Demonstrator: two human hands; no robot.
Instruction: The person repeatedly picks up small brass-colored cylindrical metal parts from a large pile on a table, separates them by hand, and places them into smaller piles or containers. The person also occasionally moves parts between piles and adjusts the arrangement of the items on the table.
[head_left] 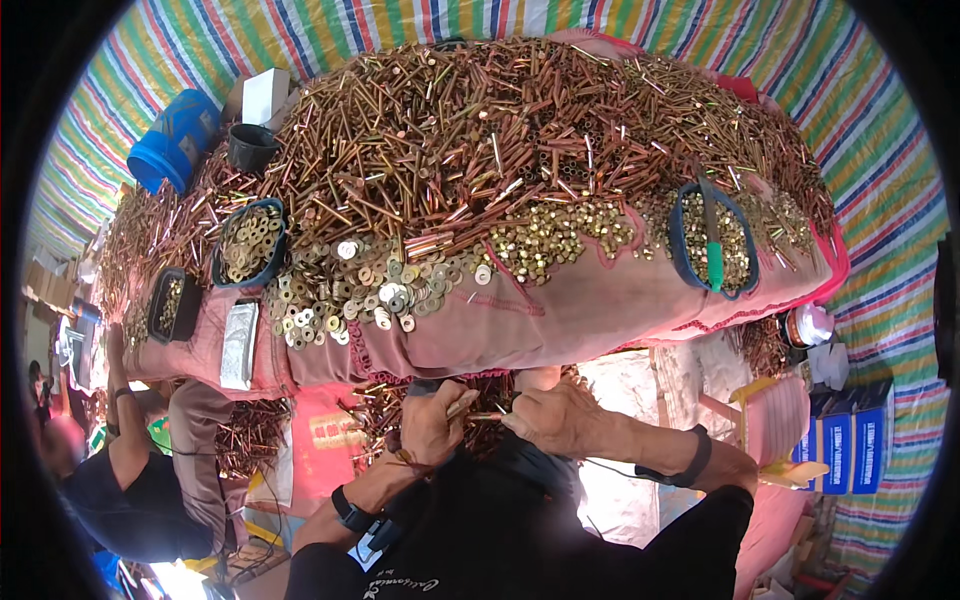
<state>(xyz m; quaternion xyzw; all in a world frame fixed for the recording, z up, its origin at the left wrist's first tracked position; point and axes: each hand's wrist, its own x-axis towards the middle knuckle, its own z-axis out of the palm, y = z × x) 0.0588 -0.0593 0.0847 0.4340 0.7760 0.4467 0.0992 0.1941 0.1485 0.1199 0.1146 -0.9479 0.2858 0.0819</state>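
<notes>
My left hand [432, 424] and my right hand [556, 414] are both closed, held close together just in front of the table's near edge. A thin metal rod [487, 415] spans the short gap between them, its ends going into my fingers. Its exact kind is too small to tell. Beyond my hands, loose round washers [385, 290] lie on the pink cloth [460, 335], with small brass-coloured nuts [545, 240] to their right. Behind these rises a large heap of copper-coloured metal rods or tubes [440, 140].
A blue tub of washers [250, 245], a dark tray [172, 305] and a silver packet [239, 345] are at left. A blue tub [715, 240] holds nuts and a green-handled tool [713, 262]. Another person [135, 480] works far left. Blue boxes [850, 440] stand right, beside a pink stool [775, 420].
</notes>
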